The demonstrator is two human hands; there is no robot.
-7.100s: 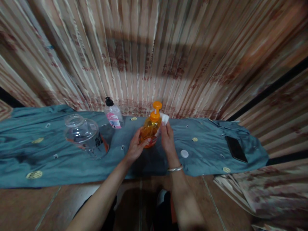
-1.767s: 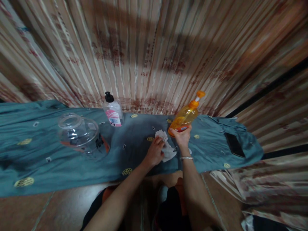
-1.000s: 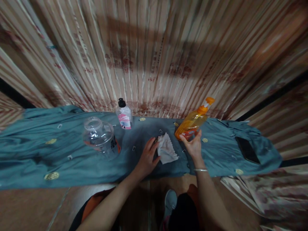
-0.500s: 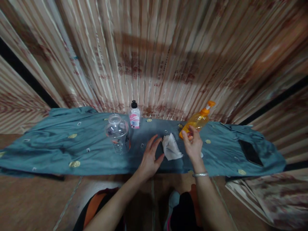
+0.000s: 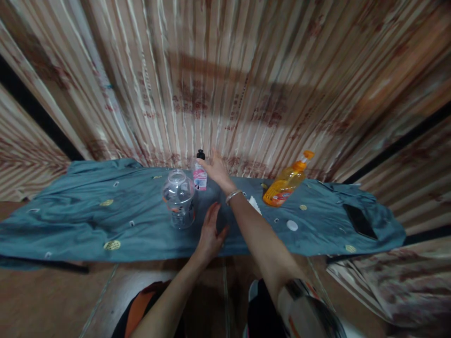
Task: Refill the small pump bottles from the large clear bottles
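Flanking black-capped clear plastic bottle (image 5: pixel 200 179) near back edge of teal-clothed table (image 5: pixel 81 223), right hand (image 5: pixel 219 171) gapes, presumably for girth; left hand (image 5: pixel 210 235) gapes too.

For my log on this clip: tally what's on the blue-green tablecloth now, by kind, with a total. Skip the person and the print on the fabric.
Bottles: 2 (orange pump bottle, black-capped bottle)
Clear jar: 1
White cloth, partly hidden: 1
White disc: 1
Black phone: 1
Total: 6
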